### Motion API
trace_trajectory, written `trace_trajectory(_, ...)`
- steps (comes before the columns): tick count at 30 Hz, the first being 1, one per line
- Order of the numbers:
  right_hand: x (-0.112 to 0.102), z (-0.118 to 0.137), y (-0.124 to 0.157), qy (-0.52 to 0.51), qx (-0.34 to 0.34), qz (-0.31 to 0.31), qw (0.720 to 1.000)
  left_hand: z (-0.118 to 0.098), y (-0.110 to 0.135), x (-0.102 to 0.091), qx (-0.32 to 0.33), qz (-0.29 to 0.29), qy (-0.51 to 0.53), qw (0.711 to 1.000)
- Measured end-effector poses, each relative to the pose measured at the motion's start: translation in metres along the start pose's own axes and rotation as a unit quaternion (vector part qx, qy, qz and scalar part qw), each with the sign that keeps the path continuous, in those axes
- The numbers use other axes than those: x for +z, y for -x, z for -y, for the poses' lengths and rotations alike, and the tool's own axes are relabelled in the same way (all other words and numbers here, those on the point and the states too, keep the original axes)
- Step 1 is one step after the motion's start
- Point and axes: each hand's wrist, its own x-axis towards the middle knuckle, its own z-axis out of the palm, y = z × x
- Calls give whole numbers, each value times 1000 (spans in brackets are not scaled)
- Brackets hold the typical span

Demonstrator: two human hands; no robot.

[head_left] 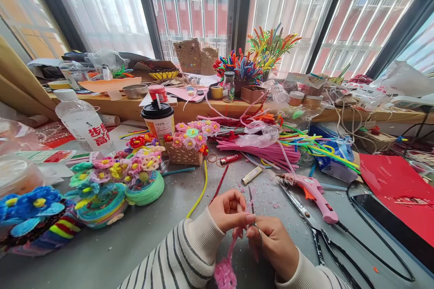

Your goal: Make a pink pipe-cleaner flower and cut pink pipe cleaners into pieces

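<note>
My left hand (pixel 228 211) pinches a pink pipe cleaner (pixel 232 246), its fingers closed and close against my right hand. From it hangs a fuzzy pink pipe-cleaner piece (pixel 225 274), partly cut off by the lower edge of the view. Small scissors (pixel 251 195) are gripped in my right hand (pixel 275 243), blades pointing away from me and a finger loop showing by the thumb. How far the blades are apart is not clear. Pink fluff clippings (pixel 261 198) litter the grey table (pixel 183 253) just beyond both hands.
A pink glue gun (pixel 317 194) and large black-handled scissors (pixel 305 214) lie at right, near a phone (pixel 389 221). Pipe-cleaner flower baskets (pixel 144 187) stand at left. A lidded cup (pixel 158 122), a lighter (pixel 252 174) and pink pipe cleaners (pixel 261 151) are farther back.
</note>
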Motion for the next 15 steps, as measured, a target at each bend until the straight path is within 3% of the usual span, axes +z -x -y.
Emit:
trace_trajectory(9, 3, -1, 2, -22, -2, 25, 999, -1, 1, 1, 38, -36, 0, 999)
trace_trajectory(15, 1, 0, 1, -28, -8, 38, 999, 0, 0, 1, 30, -44, 0, 999)
